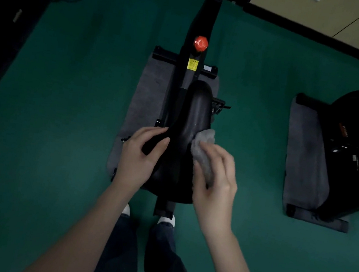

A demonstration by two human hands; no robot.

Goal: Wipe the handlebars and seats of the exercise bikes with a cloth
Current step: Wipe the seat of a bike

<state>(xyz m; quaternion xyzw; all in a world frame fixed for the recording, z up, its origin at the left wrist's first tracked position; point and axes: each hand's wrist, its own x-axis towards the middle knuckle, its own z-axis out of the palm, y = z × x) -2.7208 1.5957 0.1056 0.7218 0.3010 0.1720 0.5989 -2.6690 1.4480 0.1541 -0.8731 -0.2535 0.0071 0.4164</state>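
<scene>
The right hand (pixel 214 174) grips a crumpled grey cloth (pixel 202 148) against the right flank of the black seat (pixel 196 113); the left hand (pixel 142 153) grips the seat's near left side. The seat's long axis runs from the hands toward its far nose, so the next wipe probably travels forward from the right hand

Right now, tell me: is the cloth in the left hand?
No, the right hand holds the cloth against the seat.
</scene>
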